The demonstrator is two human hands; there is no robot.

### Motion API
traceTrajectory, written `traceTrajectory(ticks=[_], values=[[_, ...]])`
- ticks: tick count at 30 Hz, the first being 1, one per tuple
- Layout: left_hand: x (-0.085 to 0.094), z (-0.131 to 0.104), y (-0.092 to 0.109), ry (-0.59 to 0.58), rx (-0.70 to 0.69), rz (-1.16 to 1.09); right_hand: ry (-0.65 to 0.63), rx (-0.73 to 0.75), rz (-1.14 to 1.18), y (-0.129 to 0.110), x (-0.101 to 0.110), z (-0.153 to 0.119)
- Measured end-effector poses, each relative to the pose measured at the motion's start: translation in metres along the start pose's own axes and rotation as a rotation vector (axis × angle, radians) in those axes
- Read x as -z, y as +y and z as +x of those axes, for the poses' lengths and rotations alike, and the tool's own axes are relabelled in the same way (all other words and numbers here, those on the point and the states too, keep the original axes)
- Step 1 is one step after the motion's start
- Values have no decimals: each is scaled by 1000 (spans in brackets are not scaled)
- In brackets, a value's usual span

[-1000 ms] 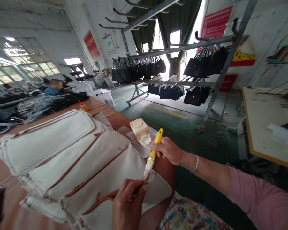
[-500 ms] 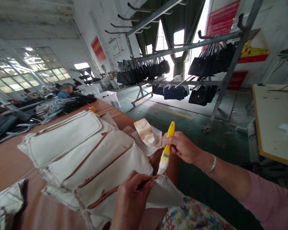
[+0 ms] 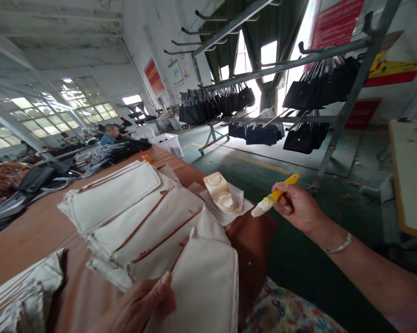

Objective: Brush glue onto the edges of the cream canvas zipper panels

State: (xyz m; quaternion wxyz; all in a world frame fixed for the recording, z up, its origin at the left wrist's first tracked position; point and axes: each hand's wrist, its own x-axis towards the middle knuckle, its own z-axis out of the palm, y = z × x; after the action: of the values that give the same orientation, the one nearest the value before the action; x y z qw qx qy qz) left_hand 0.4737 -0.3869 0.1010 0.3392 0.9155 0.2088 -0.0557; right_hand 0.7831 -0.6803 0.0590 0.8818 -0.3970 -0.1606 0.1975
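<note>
Could drip white paste [image 3: 260, 208] on cream panel [image 3: 208, 277], pinched in left hand [image 3: 141, 300] nearer than paste dish [image 3: 215, 184], by hastily swinging coated paintbrush [image 3: 271, 199], held by closed right hand [image 3: 303, 210] right of dish.

Daylight glares white behind the dark curtains [image 3: 224, 39]; the interior is dim, the left hand [image 3: 142, 300] blurred.

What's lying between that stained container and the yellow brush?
White paper, sticking out from under the stained container; the head view shows it extending towards the yellow brush.
</note>
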Motion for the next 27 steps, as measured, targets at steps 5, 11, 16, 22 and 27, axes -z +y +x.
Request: traceTrajectory(ticks=[5, 11, 16, 22, 27], values=[[-43, 51, -45, 301, -47, 311, 39, -120, -7, 42, 0, -3], [-84, 81, -34, 408, 152, 393, 61, -156, -101, 78, -21, -9], [-104, 69, -35, 566, 9, 386, 92, -198, -136, 91, -32, -8], [-106, 73, -49, 572, 82, 217, 38, -172, -143, 100, -49, -1], [-107, 85, -45, 517, 106, 43, -55, -130, -218, 119, -70, 2]])
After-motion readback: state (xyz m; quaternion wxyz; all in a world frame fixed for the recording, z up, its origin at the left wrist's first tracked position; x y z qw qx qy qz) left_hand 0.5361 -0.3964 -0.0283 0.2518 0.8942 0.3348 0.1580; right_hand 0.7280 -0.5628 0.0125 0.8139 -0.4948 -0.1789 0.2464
